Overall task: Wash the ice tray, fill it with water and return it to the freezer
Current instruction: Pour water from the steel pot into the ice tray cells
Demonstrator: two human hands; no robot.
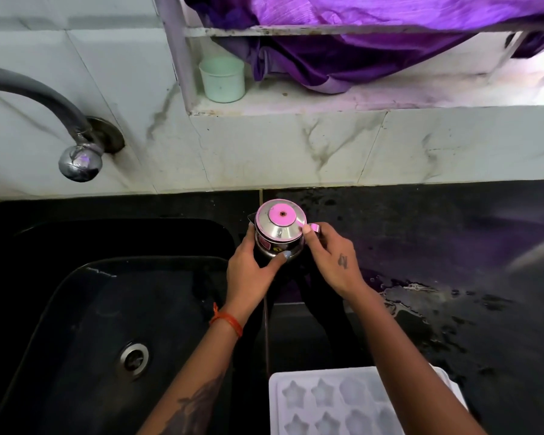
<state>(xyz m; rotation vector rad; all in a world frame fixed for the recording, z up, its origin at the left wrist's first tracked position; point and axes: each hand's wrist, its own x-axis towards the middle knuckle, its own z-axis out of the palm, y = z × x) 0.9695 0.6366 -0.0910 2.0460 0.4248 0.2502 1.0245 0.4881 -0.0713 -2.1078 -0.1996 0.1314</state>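
On the black counter (453,246) just right of the sink (91,309), a small steel jug (278,238) with a shiny lid stands upright, and both of the person's hands are on it. Her left hand (252,274) wraps the near left side of the jug's body, fingers curled round it and the thumb laid across the front. Her right hand (330,259) comes in from the right, its fingers curled at the jug's handle and the edge of the lid, pinching there; exactly which part they have is hard to tell. An orange thread (228,321) circles the left wrist.

Nearer, at the bottom edge of the view, the white ice tray (321,400) lies flat on the counter, well apart from the jug, its star-shaped cups facing up and partly hidden under the right forearm. Water is splashed across the counter to the right. At the far left a tap (76,142) juts from the marble wall, and a pale green cup (222,78) sits on the window ledge beside purple cloth (358,51).
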